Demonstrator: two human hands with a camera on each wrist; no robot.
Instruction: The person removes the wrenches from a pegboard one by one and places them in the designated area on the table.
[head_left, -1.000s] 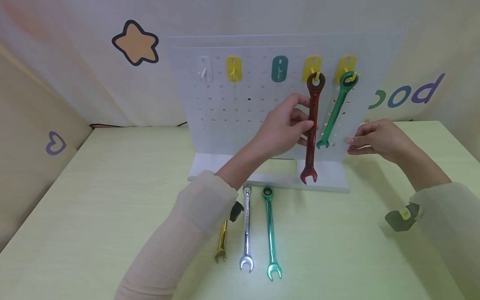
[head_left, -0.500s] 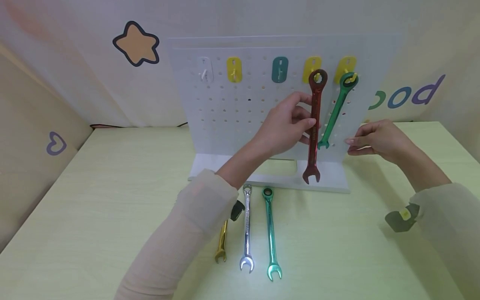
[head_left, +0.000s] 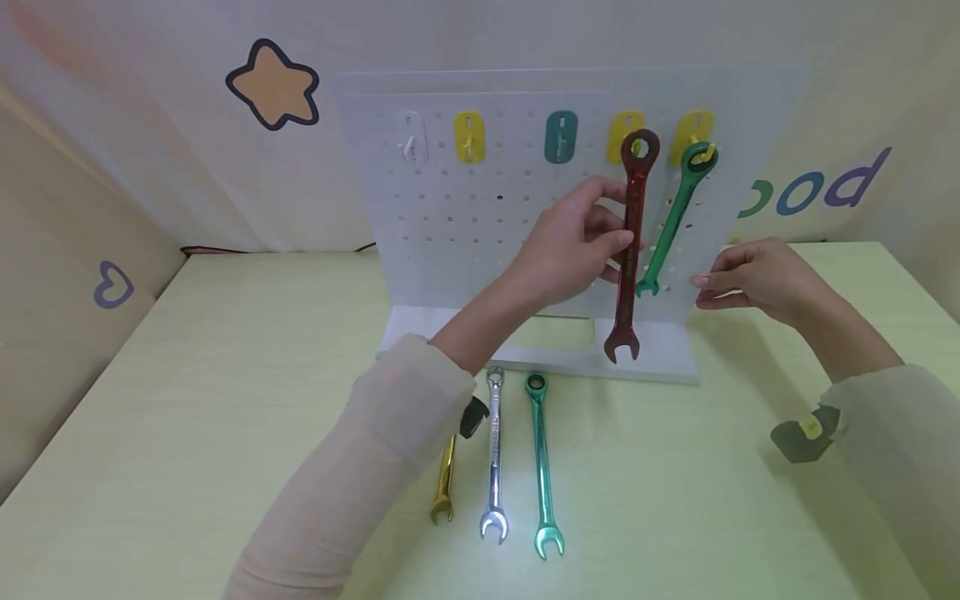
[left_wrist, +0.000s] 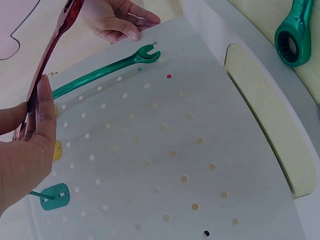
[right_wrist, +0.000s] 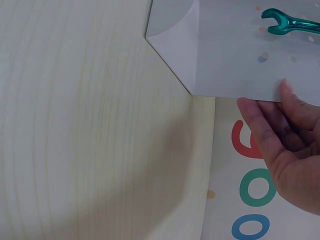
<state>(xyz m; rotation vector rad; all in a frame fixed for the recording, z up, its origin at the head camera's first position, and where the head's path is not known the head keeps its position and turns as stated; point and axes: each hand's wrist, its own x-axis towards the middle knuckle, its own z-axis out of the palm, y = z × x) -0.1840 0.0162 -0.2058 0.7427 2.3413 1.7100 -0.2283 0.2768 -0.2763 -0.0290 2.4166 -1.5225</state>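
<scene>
The left hand point(head_left: 573, 246) is raised at the end of an extended, sleeved forearm, thumb and fingers curled in a pinch grip. The right hand point(head_left: 753, 275) is held lower to the right, fingers extended together and pointing left, with its sleeved forearm angled toward the lower right.

Pale yellow-green wooden tabletop point(head_left: 187, 400) against cream fabric walls.
Decorated with an orange black-edged star sticker point(head_left: 272, 86), a purple heart outline point(head_left: 112, 286), coloured letters point(head_left: 813, 190).

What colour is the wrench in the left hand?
Red: the red wrench held by the left hand shows best in the head view.
</scene>
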